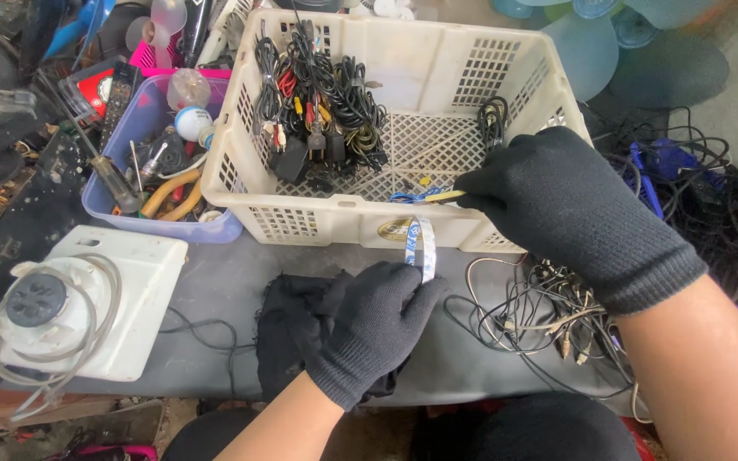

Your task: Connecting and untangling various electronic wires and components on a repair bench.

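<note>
Both my hands wear black knit gloves. My left hand pinches the lower end of a white strip of tape or label and rests on a crumpled black cloth. My right hand sits at the front rim of a cream plastic basket and grips a small tool with a yellow and blue handle, scissors by the look, at the strip's upper end. Inside the basket lie bundled black cables with plugs and coloured connectors.
A purple tub at the left holds screwdrivers, bulbs and hoses. A white appliance base with a clear tube sits at front left. Loose wires lie under my right forearm; a tangle of dark cables fills the right. Clutter lines the far edge.
</note>
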